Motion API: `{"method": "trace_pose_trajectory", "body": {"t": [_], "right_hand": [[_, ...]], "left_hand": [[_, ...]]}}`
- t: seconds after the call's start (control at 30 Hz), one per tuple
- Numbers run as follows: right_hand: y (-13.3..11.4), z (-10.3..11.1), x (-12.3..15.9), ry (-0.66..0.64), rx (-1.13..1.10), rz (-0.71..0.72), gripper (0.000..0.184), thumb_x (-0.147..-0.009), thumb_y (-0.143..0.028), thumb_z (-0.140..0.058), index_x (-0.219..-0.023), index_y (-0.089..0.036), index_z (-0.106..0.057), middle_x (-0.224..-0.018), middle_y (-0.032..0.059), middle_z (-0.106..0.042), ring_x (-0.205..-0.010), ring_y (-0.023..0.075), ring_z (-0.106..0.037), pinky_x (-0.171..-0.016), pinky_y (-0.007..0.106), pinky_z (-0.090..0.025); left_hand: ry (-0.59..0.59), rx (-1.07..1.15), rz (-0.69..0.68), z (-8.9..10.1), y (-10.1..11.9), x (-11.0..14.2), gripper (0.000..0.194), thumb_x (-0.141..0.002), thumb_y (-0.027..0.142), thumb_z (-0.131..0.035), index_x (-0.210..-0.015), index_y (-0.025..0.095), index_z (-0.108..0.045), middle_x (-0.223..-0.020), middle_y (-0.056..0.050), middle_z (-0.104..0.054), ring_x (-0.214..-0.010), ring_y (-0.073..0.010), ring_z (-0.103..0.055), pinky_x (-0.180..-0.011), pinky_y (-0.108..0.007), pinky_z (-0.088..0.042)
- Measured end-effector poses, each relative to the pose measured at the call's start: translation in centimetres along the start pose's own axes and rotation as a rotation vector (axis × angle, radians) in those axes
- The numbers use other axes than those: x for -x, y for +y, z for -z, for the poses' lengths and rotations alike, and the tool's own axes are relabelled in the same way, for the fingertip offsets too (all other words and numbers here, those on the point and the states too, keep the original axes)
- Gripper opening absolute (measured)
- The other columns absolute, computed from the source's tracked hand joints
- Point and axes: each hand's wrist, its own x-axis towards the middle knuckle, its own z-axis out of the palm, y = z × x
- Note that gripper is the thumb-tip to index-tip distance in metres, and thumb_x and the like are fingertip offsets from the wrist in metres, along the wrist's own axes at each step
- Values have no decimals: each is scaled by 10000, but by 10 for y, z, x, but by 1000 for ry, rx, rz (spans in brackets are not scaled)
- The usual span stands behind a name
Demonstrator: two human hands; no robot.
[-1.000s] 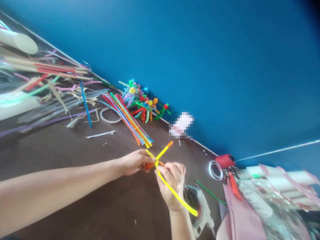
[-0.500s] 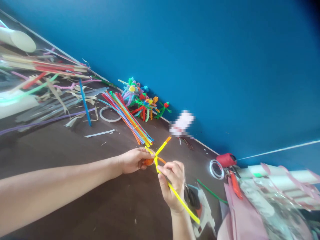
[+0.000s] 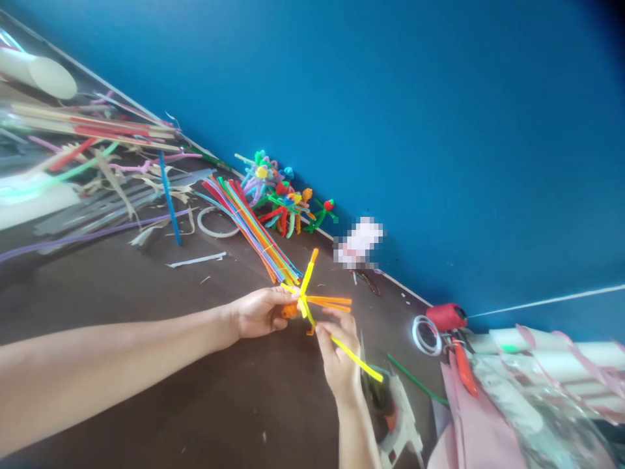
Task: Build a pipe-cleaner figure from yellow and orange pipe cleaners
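Note:
My left hand (image 3: pixel 258 314) is closed on a small figure of bent pipe cleaners, its orange ball end (image 3: pixel 291 311) partly hidden by the fingers. Two orange strands (image 3: pixel 334 301) stick out to the right, and a yellow-wrapped arm with an orange tip (image 3: pixel 309 272) points up. A yellow pipe cleaner (image 3: pixel 359 361) crosses the figure's middle. My right hand (image 3: pixel 340 361) pinches this yellow length between thumb and finger, and its loose end juts toward the lower right. Behind the hands lies a bundle of coloured pipe cleaners (image 3: pixel 256 228).
Finished pipe cleaner figures (image 3: pixel 293 207) stand along the blue wall (image 3: pixel 390 117). Scraps and sticks (image 3: pixel 97 127) clutter the left. To the right are a white glue gun (image 3: pixel 403 417), a red thread spool (image 3: pixel 446 317), a tape ring (image 3: pixel 426 335), red-handled pliers (image 3: pixel 463 368) and pink sheets (image 3: pixel 473 417).
The figure has turned, so its yellow arm points more upright and the orange strands show fully. My right hand has shifted slightly, and the loose yellow end has swung upward.

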Motion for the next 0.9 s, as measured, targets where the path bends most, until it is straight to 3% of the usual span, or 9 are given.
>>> {"method": "trace_pose_trajectory", "body": {"t": [0.13,0.3,0.4,0.5,0.67,0.8,0.9], "right_hand": [[7,-3,-2,18,13,-26,170,-823,-232,-490,-762,-207,-646,-759,44,-605,-774,179,-552,-708,311,-442],[8,-3,-1,35,8,-138,202,-821,-278,-482,-723,-187,-633,-688,31,-620,-667,160,-575,-637,272,-439],[7,-1,0,65,-83,-259,212,-803,-326,-501,-713,-175,-620,-611,13,-615,-598,154,-578,-616,268,-443],[6,4,-1,76,-331,-402,222,-786,-361,-526,-700,-167,-592,-588,14,-618,-588,159,-588,-621,277,-456],[0,5,-2,-166,-806,-579,261,-696,-409,-630,-788,-166,-603,-692,36,-646,-661,187,-618,-635,310,-484],[-6,6,-4,-309,-925,-603,294,-634,-400,-685,-776,-151,-616,-707,30,-646,-679,174,-615,-657,302,-483],[-6,8,-5,-370,-895,-546,205,-658,-323,-671,-768,-154,-633,-677,8,-643,-640,140,-598,-655,277,-474]], "left_hand": [[-99,-38,90,3,0,1,110,-639,147,-661,-699,104,-580,-567,-4,-520,-515,-62,-471,-347,-104,-223],[-237,-230,224,4,-2,-1,145,-600,191,-665,-641,81,-580,-525,-40,-553,-408,-61,-412,-315,-141,-195],[-142,-338,176,-1,-6,1,151,-575,186,-678,-637,105,-568,-505,-18,-552,-396,-60,-412,-315,-142,-221],[-54,-436,64,-8,-12,4,167,-573,195,-690,-657,131,-560,-517,4,-552,-440,-69,-453,-330,-136,-265],[-37,-563,-10,-13,-18,8,215,-544,214,-711,-678,138,-561,-561,14,-568,-491,-92,-509,-390,-171,-390],[-25,-621,-44,-16,-22,9,230,-573,239,-692,-695,140,-524,-645,-27,-624,-585,-132,-574,-467,-203,-444],[42,-671,-88,-19,-25,10,241,-600,261,-673,-717,150,-494,-618,-5,-598,-586,-130,-572,-477,-207,-451]]}}
